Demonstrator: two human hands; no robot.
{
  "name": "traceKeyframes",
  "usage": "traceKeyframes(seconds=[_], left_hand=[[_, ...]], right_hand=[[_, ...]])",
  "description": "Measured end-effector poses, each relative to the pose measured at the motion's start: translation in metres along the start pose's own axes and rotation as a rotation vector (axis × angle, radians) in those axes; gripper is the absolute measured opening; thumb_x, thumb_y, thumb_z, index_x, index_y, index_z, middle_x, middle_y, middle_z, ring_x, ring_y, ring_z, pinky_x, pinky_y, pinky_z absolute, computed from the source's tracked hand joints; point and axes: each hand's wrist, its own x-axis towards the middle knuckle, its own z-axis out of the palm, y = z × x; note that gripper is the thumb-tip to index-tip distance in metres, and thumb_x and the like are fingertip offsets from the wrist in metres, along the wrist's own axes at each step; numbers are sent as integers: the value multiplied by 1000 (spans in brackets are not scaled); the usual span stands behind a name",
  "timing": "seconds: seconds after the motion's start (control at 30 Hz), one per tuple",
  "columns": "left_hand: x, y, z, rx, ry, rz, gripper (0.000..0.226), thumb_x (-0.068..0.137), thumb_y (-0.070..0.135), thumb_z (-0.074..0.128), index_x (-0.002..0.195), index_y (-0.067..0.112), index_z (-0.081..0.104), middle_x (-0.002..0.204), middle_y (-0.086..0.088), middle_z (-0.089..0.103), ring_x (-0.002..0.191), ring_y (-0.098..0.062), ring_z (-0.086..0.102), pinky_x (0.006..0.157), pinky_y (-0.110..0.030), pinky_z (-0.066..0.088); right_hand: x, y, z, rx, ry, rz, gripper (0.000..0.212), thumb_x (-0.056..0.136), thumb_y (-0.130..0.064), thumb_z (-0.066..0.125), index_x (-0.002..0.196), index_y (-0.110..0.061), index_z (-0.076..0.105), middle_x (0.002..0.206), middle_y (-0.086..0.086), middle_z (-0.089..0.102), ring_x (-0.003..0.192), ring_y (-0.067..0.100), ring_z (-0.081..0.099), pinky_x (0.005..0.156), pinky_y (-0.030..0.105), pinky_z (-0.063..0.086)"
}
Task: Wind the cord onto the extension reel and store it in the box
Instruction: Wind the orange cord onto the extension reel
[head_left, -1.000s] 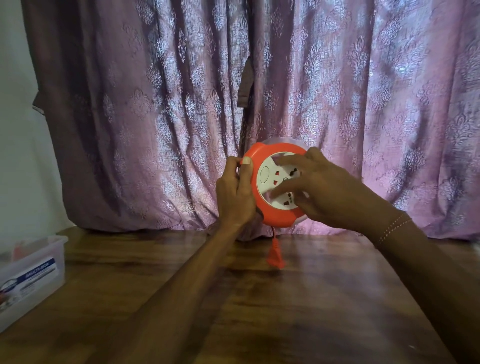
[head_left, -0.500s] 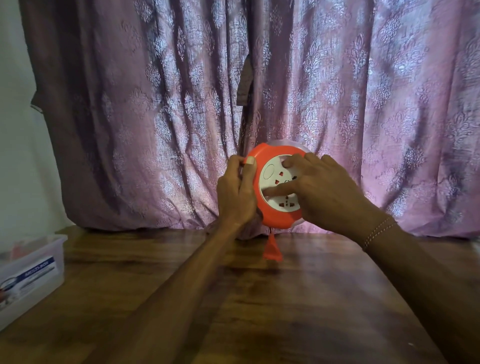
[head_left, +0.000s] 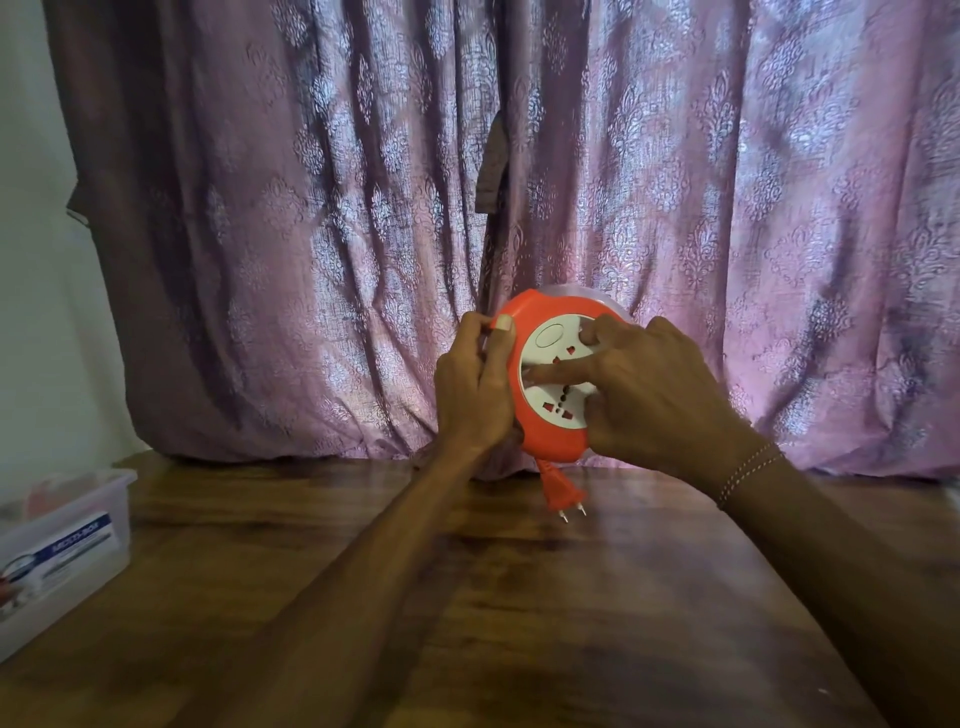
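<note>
Clamping reel (head_left: 540, 431) rim w/ closed left grip (head_left: 470, 387); right grip (head_left: 649, 395) fingers spread, pressing its white face.

home: curtain (head_left: 311, 234), wooden table (head_left: 571, 597)

- The clear plastic box (head_left: 67, 540) at the left edge of the bench (head_left: 519, 623) carries a blue and white label (head_left: 57, 553) on its side wall.
- On the label's blue band stands a line of white capitals; it seems to read "MULTI-BOX", but the letters are blurred and not certain.
- Smaller print under that band, and a round mark at the label's left end, are too blurred to read.
- No other writing, number or brand can be read.
</note>
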Motion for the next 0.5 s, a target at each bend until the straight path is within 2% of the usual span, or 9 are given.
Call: traceKeyframes(seconds=[0.07,0.17,0.23,0.3,0.4,0.43,0.5], left_hand=[[0,-1,0,-7,-6,-15,38,99,46,44,87,11,52,65,2,59,65,-29,63,63,-56,53],[-1,-1,-1,-41,-12,-55,41,98,47,44,91,8,53,75,-9,66,74,-34,68,66,-58,55],[-1,0,-1,-44,-4,-63,43,98,49,43,92,7,53,76,-13,66,74,-37,67,67,-59,54],[-1,0,-3,-42,4,-68,44,96,52,43,88,10,52,70,-9,62,70,-37,64,66,-59,53],[0,0,-9,-40,10,-78,36,95,56,43,80,25,49,68,-5,59,67,-32,61,66,-60,52],[-1,1,-10,-45,13,-88,35,94,58,43,78,27,48,69,-4,59,68,-31,61,66,-60,52],[-4,4,-14,-62,11,-120,36,93,59,44,79,26,49,74,-10,63,74,-34,64,69,-61,53]], right_hand=[[0,1,0,3,0,-11,52,70,-32,56,118,-51,61,114,15,64,102,30,62,74,41,44],[-1,5,4,76,-1,-54,52,78,-24,53,123,-50,59,126,16,57,109,36,56,83,45,44],[-3,9,7,214,7,-86,56,79,-13,59,125,-45,60,132,15,54,116,35,52,92,47,46],[-8,14,10,411,112,-57,54,78,-8,66,124,-35,64,131,9,57,117,29,53,95,46,47],[-14,18,16,766,386,168,45,74,-19,77,116,-30,63,117,-5,62,104,11,60,80,34,54],[-15,17,16,875,418,304,49,71,-28,82,114,-31,59,115,-10,62,100,6,61,75,29,55],[-15,17,15,1077,341,578,68,59,-48,87,115,-32,52,113,-14,62,97,1,63,73,25,54]])
